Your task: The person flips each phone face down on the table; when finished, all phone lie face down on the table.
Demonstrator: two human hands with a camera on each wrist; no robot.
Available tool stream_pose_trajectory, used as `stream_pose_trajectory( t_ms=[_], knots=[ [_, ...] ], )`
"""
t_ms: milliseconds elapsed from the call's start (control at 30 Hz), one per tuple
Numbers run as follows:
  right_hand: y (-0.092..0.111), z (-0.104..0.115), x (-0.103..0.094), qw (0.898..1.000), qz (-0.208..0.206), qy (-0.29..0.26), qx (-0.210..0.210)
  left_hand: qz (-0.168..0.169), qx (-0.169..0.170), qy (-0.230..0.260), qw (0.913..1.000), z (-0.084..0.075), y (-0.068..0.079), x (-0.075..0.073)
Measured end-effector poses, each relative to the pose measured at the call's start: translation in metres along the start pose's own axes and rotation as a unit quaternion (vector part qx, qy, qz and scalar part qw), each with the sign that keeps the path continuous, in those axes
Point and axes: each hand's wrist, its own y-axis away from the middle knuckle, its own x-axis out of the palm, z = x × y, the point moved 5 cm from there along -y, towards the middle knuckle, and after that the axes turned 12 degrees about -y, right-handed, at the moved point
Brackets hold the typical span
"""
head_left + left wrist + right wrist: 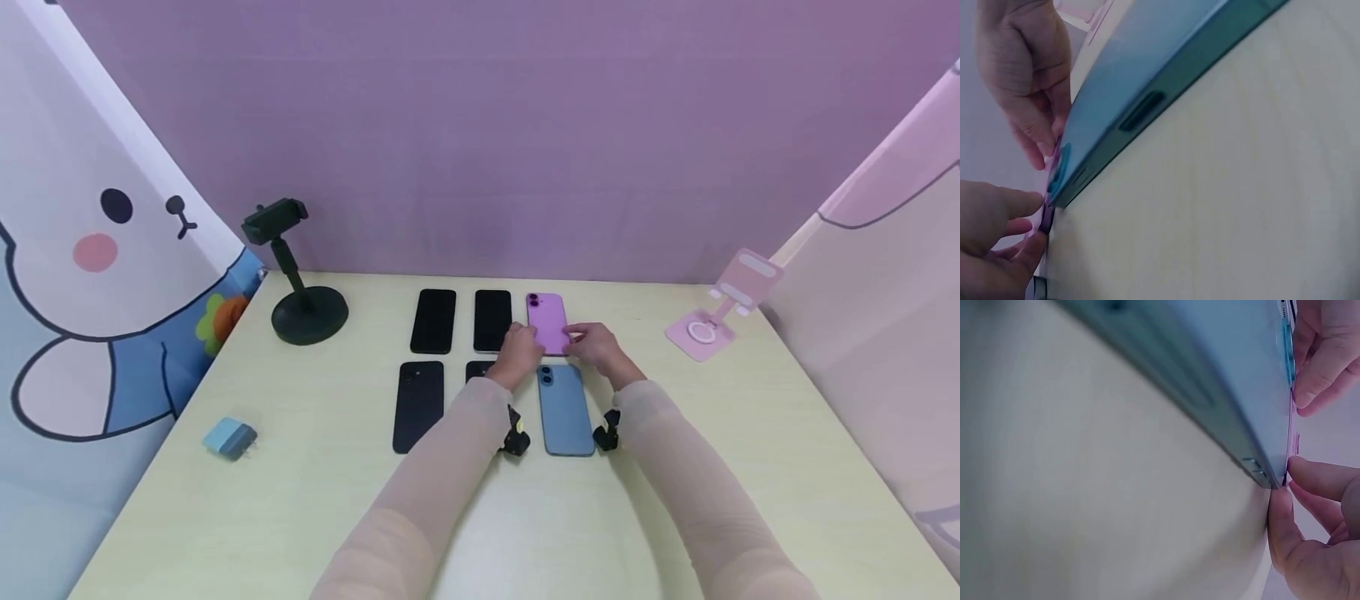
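The purple phone point(549, 319) is near the far edge of the table point(150, 525), between both hands: the left hand point(521, 350) pinches its left side, the right hand point(597, 344) its right, just beyond the blue phone point(567, 414).

Pink phone point(547, 321), camera side up

Phone point(551, 321) btwn L hand point(519, 354) & R hand point(597, 347) was pinky purple; other phone point(567, 414) on their near side, blue. Stand point(750, 279) right of R hand was pink.
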Motion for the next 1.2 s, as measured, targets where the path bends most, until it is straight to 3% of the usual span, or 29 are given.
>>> stream_pose_trajectory(
  t_ms=[200, 367, 533, 767, 1200],
  knots=[
    [0.006, 0.014, 0.003, 1.0, -0.008, 0.008, -0.021, 0.003, 0.021, 0.051, 0.9984, 0.01, 0.005, -0.013],
    [0.013, 0.033, 0.021, 0.998, 0.003, 0.002, -0.056, -0.042, 0.038, 0.056, 0.9968, 0.032, 0.007, -0.035],
    [0.009, 0.048, 0.045, 0.996, 0.017, 0.022, -0.084, -0.075, 0.012, 0.093, 0.9928, 0.062, 0.01, -0.051],
    [-0.001, 0.055, 0.071, 0.995, 0.043, 0.018, -0.085, -0.046, -0.039, 0.105, 0.9926, 0.092, 0.009, -0.05],
    [-0.007, 0.056, 0.082, 0.997, 0.038, -0.004, -0.065, -0.005, -0.076, 0.099, 0.9922, 0.1, 0.009, -0.047]
  ],
)
